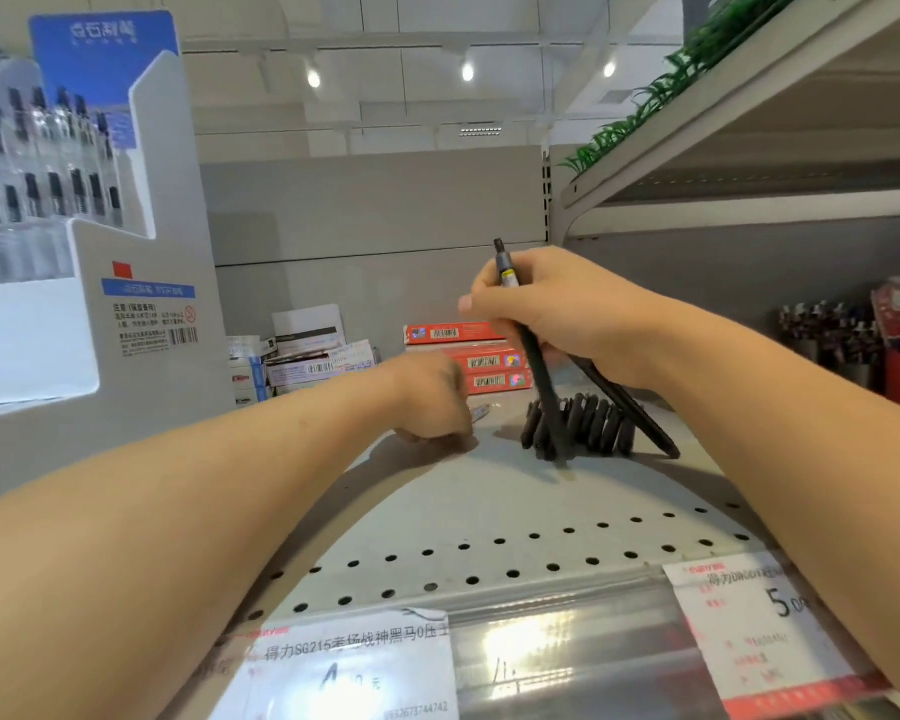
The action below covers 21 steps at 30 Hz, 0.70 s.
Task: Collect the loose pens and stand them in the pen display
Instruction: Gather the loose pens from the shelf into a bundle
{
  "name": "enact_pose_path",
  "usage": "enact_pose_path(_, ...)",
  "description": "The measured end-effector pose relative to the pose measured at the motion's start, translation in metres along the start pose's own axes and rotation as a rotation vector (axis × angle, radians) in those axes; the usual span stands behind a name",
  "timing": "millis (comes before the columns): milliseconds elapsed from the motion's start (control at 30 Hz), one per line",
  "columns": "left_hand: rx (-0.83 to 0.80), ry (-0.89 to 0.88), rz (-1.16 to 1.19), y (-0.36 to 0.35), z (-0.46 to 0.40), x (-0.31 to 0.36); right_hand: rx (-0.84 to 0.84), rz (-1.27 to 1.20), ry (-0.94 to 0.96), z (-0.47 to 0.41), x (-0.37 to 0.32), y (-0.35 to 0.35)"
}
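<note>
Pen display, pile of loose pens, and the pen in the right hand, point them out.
pen display point(141, 324): head view, white side panel.
pile of loose pens point(593, 420): head view, middle of heap.
held pen point(533, 356): head view, barrel below right hand point(557, 309).

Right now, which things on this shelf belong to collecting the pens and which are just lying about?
Part of the job:
- black pens gripped in the right hand
- loose pens piled on the shelf
- pen display at left
- left hand, fingers curled, by the shelf

Just lying about:
- red boxes
- white boxes
- price tags
</note>
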<state>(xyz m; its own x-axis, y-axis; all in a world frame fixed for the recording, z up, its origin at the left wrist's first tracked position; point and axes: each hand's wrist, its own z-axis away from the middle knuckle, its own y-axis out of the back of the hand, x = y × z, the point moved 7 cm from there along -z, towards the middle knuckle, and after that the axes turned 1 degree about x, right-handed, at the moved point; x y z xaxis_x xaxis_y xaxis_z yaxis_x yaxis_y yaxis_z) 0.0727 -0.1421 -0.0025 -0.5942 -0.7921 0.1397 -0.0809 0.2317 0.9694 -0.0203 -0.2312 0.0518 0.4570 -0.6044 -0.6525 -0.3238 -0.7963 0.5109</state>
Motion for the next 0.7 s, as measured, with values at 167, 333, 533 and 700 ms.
enact_pose_path(167,0.060,0.014,0.606,0.026,0.013,-0.003,0.101,-0.282,-0.008,0.002,-0.006,0.021)
enact_pose_path(333,-0.072,-0.211,0.950,0.031,0.035,0.031,0.202,-0.334,-0.062,0.013,-0.009,0.039)
enact_pose_path(533,-0.080,-0.382,1.004,0.028,0.052,0.072,0.403,-0.275,-0.131,0.044,0.012,0.044)
enact_pose_path(700,-0.008,-0.382,0.670,0.016,0.056,0.092,0.347,-0.240,-0.120,0.066,0.023,0.035)
